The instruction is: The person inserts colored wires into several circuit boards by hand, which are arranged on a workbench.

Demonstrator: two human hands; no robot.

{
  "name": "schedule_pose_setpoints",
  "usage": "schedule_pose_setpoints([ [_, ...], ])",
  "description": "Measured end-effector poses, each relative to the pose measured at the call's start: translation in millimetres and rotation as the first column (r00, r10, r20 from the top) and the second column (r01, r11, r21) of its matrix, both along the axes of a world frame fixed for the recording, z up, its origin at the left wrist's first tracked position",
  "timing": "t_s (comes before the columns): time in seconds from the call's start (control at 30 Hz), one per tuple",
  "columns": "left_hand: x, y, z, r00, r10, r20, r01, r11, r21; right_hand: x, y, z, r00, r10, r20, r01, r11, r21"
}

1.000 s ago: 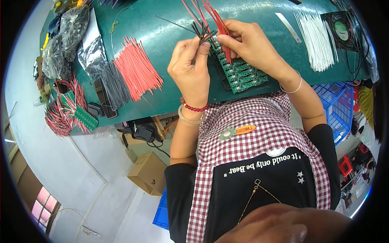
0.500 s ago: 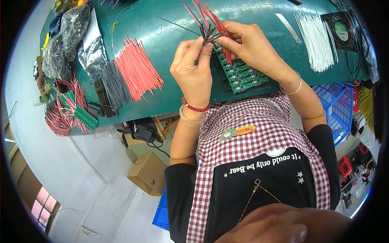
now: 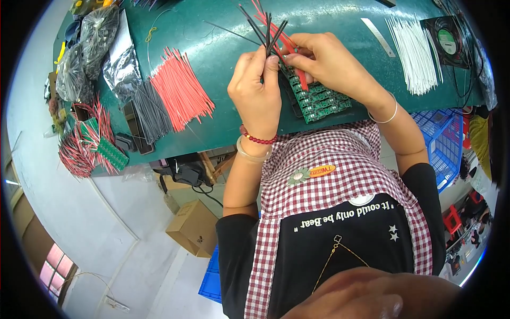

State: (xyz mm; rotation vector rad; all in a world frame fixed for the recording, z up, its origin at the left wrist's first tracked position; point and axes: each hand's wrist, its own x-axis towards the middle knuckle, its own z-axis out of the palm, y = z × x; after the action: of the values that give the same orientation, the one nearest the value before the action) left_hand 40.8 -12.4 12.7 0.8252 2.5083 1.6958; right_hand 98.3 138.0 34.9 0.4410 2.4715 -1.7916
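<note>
With the clock centred on the view, shows at nine o'clock a tangled clump of thin red, black and pale wires (image 3: 77,157), with a green rectangular circuit panel (image 3: 112,154) against it, at the left end of the smooth green table (image 3: 226,109); has at ten o'clock two bulging clear plastic bags (image 3: 99,40) of dark parts, and just right of them a flat, crinkled silver foil bag (image 3: 121,58); has, also at ten but nearer the centre, a pile of straight thin black wires (image 3: 150,111), laid side by side; has just beside it, between ten and eleven, a broader pile of straight bright red wires (image 3: 180,90).

Pinches at twelve o'clock, between thumb and curled fingers of the left hand (image 3: 257,95), a bunch of slim black wires (image 3: 270,42), splayed at the upper ends; wears on that wrist a red beaded bracelet (image 3: 260,140).

Grips at one o'clock, in the closed fingers of the right hand (image 3: 326,58), a bundle of slender red wires (image 3: 302,78), lower ends over the green rectangular circuit boards (image 3: 324,101) between one and two; cannot tell whether those ends touch.

Has farther out, at half past one, a flat pale ruler-like strip (image 3: 378,37); has at two a pile of straight white wires (image 3: 414,58), and beyond it a square black fan (image 3: 446,41) with a green round centre; shows at three a latticed blue plastic crate (image 3: 438,149), below table level.
</note>
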Motion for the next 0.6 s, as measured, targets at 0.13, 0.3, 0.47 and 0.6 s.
schedule_pose_setpoints([
  [0.13, 0, -1, -3, 1.000, -0.003, -0.027, 0.003, 1.000, -0.030, 5, 2, 1, 0.999, -0.028, -0.026, 0.029, 0.999, 0.018],
  [0.3, 0, -4, 1, 1.000, 0.013, 0.010, -0.013, 1.000, -0.015, 0, 3, 1, 1.000, -0.028, -0.005, 0.028, 0.999, 0.021],
  [0.47, 3, -14, 7, 0.989, 0.038, 0.143, -0.050, 0.995, 0.082, -8, 1, 2, 0.998, 0.021, 0.066, -0.022, 1.000, 0.020],
  [0.6, 5, -21, 7, 0.985, 0.041, 0.166, -0.062, 0.991, 0.117, -10, -4, 1, 0.998, 0.005, 0.061, -0.008, 0.998, 0.063],
])
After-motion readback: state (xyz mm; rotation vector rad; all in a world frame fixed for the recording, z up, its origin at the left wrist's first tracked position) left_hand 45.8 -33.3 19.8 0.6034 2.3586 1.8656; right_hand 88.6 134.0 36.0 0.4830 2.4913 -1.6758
